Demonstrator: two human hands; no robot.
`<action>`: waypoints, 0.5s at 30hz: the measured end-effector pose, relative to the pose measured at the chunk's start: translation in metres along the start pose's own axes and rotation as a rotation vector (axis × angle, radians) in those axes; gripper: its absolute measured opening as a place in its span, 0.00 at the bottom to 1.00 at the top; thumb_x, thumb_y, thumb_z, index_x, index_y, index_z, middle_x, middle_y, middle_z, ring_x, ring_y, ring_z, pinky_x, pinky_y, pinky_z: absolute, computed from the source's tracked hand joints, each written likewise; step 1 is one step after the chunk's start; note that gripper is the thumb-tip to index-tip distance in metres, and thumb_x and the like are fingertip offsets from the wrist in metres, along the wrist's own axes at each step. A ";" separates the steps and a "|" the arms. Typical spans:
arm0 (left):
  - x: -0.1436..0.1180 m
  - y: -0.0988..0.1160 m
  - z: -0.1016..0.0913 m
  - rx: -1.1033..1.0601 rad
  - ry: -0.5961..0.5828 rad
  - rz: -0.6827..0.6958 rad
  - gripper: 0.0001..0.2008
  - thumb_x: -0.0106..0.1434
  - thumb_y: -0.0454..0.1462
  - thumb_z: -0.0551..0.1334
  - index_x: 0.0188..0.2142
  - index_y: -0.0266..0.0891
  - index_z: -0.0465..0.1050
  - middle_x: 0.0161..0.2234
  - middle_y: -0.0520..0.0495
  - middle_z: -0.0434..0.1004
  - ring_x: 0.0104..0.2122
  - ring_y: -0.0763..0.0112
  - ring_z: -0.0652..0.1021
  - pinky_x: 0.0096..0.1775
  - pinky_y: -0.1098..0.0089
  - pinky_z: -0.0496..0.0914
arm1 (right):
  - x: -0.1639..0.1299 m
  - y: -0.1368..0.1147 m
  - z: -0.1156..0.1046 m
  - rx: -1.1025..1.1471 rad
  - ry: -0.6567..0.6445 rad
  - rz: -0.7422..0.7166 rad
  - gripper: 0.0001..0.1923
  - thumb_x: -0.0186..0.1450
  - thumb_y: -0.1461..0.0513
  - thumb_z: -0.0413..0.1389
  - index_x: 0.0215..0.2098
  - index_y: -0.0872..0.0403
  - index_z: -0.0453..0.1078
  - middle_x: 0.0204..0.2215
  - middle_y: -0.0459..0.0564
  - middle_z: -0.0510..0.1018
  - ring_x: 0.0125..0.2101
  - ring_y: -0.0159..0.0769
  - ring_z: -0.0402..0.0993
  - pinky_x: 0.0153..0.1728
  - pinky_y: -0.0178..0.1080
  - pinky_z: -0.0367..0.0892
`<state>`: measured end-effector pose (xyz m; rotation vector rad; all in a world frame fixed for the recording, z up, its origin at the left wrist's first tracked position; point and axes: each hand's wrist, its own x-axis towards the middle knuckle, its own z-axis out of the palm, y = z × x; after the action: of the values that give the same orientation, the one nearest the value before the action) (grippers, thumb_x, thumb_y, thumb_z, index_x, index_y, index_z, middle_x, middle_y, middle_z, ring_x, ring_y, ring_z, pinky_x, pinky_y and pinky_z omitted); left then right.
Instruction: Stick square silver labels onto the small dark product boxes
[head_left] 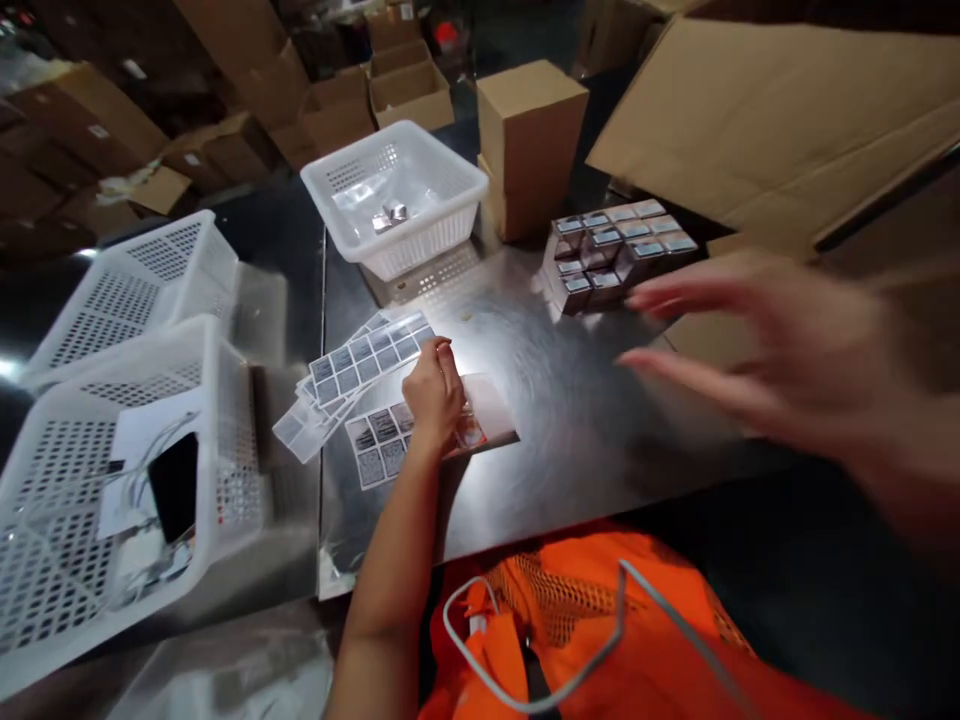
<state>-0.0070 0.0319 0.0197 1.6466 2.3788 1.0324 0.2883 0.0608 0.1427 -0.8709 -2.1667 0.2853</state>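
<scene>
My left hand [433, 392] rests on sheets of small printed labels [375, 440] lying on the steel table [570, 400], fingers curled on the sheet, next to a fanned pile of more label sheets [352, 370]. My right hand [780, 360] hovers blurred in the air on the right, fingers spread, holding nothing. It is just in front of a block of several small dark boxes with light labels [615, 250] standing at the table's far right.
A white perforated basket [397, 195] with a small shiny item stands at the back. Two more white baskets [127, 420] sit at the left, one holding a phone and cables. Brown cartons [529, 140] and flat cardboard [780, 120] lie behind. An orange vest fills the bottom.
</scene>
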 end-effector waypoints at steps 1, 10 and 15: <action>-0.004 0.000 0.000 -0.064 0.031 0.025 0.23 0.79 0.45 0.41 0.50 0.41 0.73 0.32 0.47 0.79 0.30 0.66 0.76 0.35 0.68 0.61 | 0.004 -0.019 0.031 0.073 -0.105 -0.087 0.20 0.68 0.59 0.65 0.57 0.42 0.71 0.49 0.51 0.80 0.48 0.46 0.79 0.53 0.51 0.77; -0.002 -0.026 -0.026 -0.093 -0.027 0.011 0.25 0.78 0.47 0.41 0.49 0.40 0.74 0.31 0.47 0.78 0.29 0.67 0.76 0.35 0.69 0.63 | 0.027 -0.027 0.182 0.594 -0.486 0.249 0.18 0.63 0.66 0.65 0.52 0.54 0.75 0.31 0.44 0.83 0.32 0.34 0.80 0.39 0.36 0.71; 0.005 -0.024 -0.029 0.176 -0.069 -0.126 0.21 0.77 0.43 0.46 0.45 0.42 0.77 0.26 0.47 0.75 0.26 0.64 0.74 0.32 0.67 0.55 | 0.023 -0.018 0.173 0.482 -0.487 0.289 0.13 0.68 0.63 0.62 0.51 0.53 0.78 0.32 0.46 0.85 0.35 0.36 0.81 0.40 0.35 0.69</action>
<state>-0.0404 0.0177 0.0299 1.5313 2.5535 0.7531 0.1424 0.0754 0.0458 -0.8887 -2.2369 1.2170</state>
